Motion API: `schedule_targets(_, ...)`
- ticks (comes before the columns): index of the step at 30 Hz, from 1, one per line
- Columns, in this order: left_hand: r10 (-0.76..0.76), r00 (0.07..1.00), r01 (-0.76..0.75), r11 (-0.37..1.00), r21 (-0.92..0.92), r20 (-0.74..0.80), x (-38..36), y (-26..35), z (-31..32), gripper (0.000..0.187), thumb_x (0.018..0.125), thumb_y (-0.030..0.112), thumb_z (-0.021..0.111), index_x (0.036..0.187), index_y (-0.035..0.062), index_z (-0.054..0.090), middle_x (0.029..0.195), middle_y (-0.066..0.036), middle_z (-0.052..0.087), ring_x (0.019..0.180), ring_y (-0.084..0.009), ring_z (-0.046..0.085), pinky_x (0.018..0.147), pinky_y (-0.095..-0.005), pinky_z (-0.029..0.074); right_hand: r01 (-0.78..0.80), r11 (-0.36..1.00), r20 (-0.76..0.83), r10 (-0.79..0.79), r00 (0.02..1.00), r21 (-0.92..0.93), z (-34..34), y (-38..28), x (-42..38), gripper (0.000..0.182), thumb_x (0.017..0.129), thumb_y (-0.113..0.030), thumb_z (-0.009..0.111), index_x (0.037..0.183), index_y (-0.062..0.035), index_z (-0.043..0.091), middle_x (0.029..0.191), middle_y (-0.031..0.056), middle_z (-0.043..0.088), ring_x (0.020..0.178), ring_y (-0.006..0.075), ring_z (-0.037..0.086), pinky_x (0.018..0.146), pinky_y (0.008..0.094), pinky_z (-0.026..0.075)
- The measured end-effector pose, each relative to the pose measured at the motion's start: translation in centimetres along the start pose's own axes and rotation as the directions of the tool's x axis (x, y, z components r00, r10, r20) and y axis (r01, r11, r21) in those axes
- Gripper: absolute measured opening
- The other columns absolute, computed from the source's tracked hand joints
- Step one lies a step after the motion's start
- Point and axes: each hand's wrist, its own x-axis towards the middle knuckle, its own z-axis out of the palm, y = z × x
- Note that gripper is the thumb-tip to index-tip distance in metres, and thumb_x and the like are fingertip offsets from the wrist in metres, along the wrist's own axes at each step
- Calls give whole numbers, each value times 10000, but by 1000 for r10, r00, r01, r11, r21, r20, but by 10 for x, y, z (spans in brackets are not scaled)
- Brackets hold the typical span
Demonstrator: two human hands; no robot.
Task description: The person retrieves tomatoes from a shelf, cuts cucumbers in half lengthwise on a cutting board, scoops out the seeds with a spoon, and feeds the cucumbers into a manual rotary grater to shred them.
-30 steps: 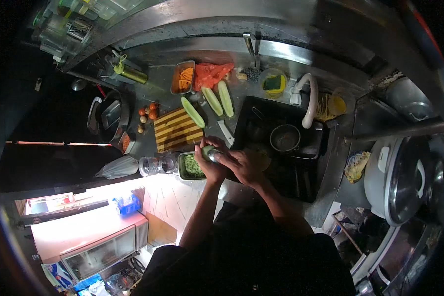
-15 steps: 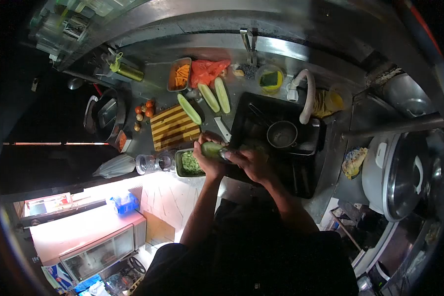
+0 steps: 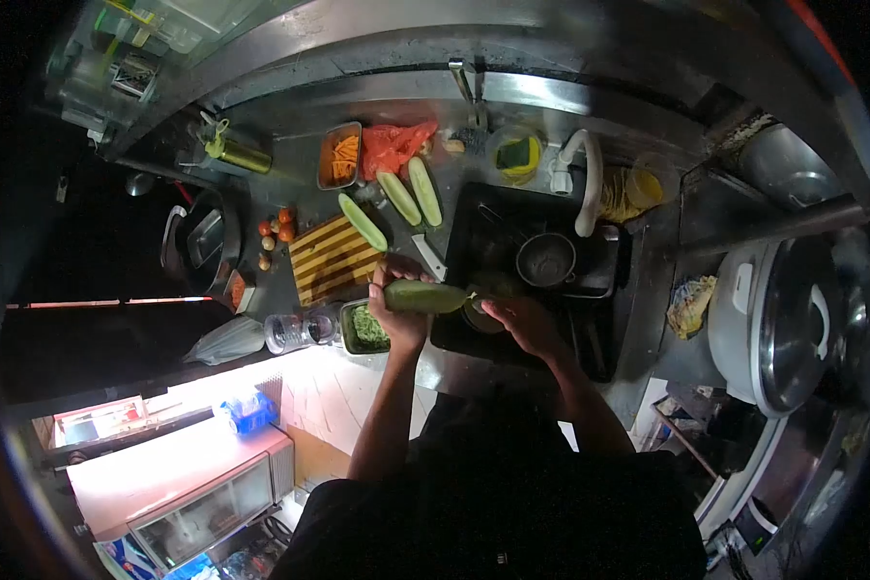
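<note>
A cucumber piece with green skin showing lies in my left hand, whose fingers wrap round its left end. My right hand is closed just off the cucumber's right tip, above the sink. Whatever is between its fingers is too small and dark to name. Several pale cut cucumber halves lie beyond my hands, one of them partly over a striped cutting board. A knife with a white handle rests beside the sink. Left of my left hand stands a container of shredded green vegetable.
The black sink holds a small pan under a white faucet. Tomatoes, a tray of carrot strips and a red plastic bag are on the counter. A large lidded cooker stands at right.
My right hand has drawn away to the right from the cucumber. The cucumber has turned, and more of its green skin and length now shows.
</note>
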Motion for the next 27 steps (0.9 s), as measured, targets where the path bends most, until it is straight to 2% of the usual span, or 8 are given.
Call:
schedule_targets(3, -7, 1000, 7, 1000, 19, 10, -1, -1, -3, 509, 959, 585, 356, 919, 82, 426, 886, -70, 447, 807, -207, 460, 744, -365, 430, -130, 990, 71, 133, 989, -57, -7, -71, -7, 417, 1009, -436, 563, 1066, -56, 726, 799, 139, 694, 731, 250, 673, 685, 359, 495)
schedule_targets(6, 6, 1000, -6, 1000, 18, 12, -3, -5, -3, 504, 980, 568, 326, 921, 76, 416, 884, -71, 452, 807, -201, 468, 736, -358, 436, 222, 973, -1, -222, 975, -66, 5, -106, -2, 414, 1007, -430, 569, 1025, -49, 729, 726, 138, 652, 641, 232, 631, 612, 372, 465)
schedule_targets(12, 33, 999, -33, 998, 50, -1, -7, 8, 1, 525, 964, 597, 340, 929, 79, 424, 870, -64, 457, 795, -206, 477, 738, -367, 444, 310, 950, 22, -311, 950, 41, 25, -84, 15, 397, 1001, -421, 582, 1004, -53, 732, 720, 139, 639, 640, 217, 624, 623, 370, 462)
schedule_targets(15, -10, 999, 10, 1000, 11, -46, -10, 6, -1, 524, 943, 609, 379, 924, 89, 447, 876, -62, 455, 795, -212, 470, 747, -379, 441, 179, 984, 43, -178, 983, -15, 22, -65, 13, 389, 1000, -415, 583, 1031, -52, 720, 731, 141, 643, 673, 235, 638, 651, 369, 469)
schedule_targets(18, -14, 999, 17, 997, 73, -37, -8, 4, -3, 522, 929, 620, 410, 928, 100, 459, 882, -57, 455, 798, -212, 470, 744, -386, 437, 185, 981, 22, -184, 983, -60, 23, -28, 15, 422, 1003, -443, 557, 1058, -56, 715, 781, 150, 663, 730, 248, 653, 689, 366, 476)
schedule_targets(21, 28, 999, -31, 990, 139, 24, -8, -3, -9, 541, 934, 624, 401, 930, 85, 451, 879, -67, 460, 788, -209, 482, 740, -372, 445, 30, 997, 21, -32, 999, 77, 22, 0, 11, 460, 1010, -469, 517, 1077, -61, 718, 846, 160, 685, 774, 247, 662, 724, 371, 486)
schedule_targets(24, 52, 998, -56, 980, 188, 29, -9, -11, -11, 577, 949, 630, 367, 923, 58, 439, 872, -82, 472, 775, -210, 503, 742, -354, 457, -103, 985, 33, 108, 994, -137, 11, 0, 6, 504, 1014, -501, 478, 1084, -65, 720, 868, 155, 696, 784, 234, 665, 738, 382, 490)
schedule_targets(27, 14, 1000, -15, 993, 114, 8, -10, -14, -12, 558, 945, 622, 386, 919, 68, 448, 874, -74, 473, 787, -207, 494, 742, -356, 449, -9, 999, -25, 8, 1000, -47, 8, -42, -3, 442, 1015, -449, 522, 1089, -61, 721, 846, 146, 697, 747, 219, 658, 711, 369, 492)
